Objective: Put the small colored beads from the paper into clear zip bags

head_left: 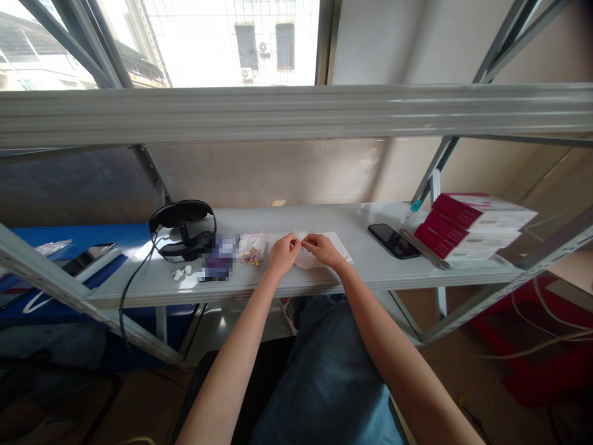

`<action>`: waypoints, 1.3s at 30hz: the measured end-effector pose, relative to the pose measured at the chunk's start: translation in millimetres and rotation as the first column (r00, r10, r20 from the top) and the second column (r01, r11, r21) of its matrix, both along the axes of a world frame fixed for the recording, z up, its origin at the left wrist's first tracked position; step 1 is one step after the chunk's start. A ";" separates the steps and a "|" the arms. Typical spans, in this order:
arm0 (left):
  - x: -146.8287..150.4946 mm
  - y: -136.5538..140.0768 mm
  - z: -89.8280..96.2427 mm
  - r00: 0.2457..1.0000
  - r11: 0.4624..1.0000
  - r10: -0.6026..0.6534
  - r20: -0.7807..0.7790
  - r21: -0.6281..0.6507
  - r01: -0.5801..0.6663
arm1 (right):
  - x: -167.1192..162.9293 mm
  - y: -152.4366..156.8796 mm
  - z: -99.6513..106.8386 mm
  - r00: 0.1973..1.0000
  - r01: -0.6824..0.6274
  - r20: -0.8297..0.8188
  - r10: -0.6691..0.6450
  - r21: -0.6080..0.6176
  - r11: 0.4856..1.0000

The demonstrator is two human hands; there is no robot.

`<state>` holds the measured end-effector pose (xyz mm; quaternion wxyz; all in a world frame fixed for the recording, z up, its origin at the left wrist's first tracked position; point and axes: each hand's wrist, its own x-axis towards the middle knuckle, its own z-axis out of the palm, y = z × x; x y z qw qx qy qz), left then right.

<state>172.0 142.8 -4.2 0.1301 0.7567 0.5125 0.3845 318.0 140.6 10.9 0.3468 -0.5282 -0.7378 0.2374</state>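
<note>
My left hand point(284, 252) and my right hand point(321, 248) meet above the middle of the grey shelf point(296, 287), fingertips close together. Both are closed in a pinch. What they pinch is too small to make out; a faint clear edge shows between them. Under and behind my right hand lies a white sheet point(341, 242), partly hidden. Just left of my left hand rests a clear plastic bag point(252, 248) with small yellow and reddish pieces in it.
To the left stand a black headset point(183, 232) with a cable, white earbuds point(181, 272) and a pixelated flat item point(220, 259). A black phone point(393, 240) and stacked red-and-white boxes point(472, 225) lie to the right. A metal beam point(296, 112) crosses in front above the shelf.
</note>
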 end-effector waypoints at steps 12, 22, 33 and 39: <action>0.5 -2.5 -0.6 0.993 0.997 0.031 -0.110 0.080 -0.022 | 3.7 -1.4 -2.9 0.942 0.264 0.195 -0.273 0.072 0.962; 1.2 -3.3 -0.2 0.991 0.998 -0.041 -0.125 0.032 0.046 | 2.0 7.6 -8.4 0.998 0.044 -0.039 -0.039 0.131 0.990; 2.7 -6.3 2.4 0.996 0.989 -0.094 -0.008 0.117 0.094 | 2.7 3.7 -0.1 0.972 -0.005 -0.235 -0.007 -0.051 0.999; 2.9 -7.6 3.6 0.996 0.994 -0.075 0.050 0.077 0.071 | 3.5 5.6 -0.6 0.943 0.042 -0.323 -0.081 -0.125 0.991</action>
